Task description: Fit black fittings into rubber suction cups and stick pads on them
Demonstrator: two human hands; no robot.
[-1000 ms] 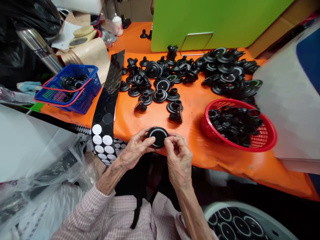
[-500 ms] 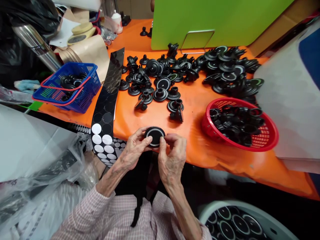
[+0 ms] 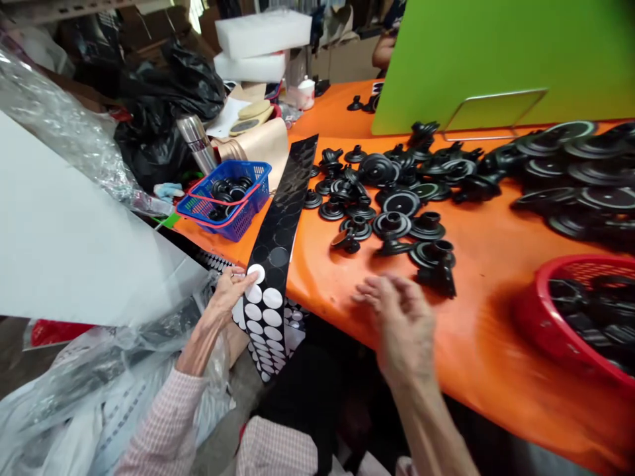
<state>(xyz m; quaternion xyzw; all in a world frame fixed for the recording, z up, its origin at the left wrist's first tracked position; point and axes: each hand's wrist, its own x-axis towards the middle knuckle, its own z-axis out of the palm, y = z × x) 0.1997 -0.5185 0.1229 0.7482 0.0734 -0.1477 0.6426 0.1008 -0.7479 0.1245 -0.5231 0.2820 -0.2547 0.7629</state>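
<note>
My left hand (image 3: 229, 289) touches a flat white round sticker (image 3: 256, 272), grip unclear; peeling calls for fingertip care. My right hand (image 3: 404, 324) hangs open.

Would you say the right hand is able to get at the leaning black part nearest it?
Probably yes: the right hand looks empty and hovers just beside the leaning black part, with only bare orange tabletop between them; the red basket sits off to the side.
</note>
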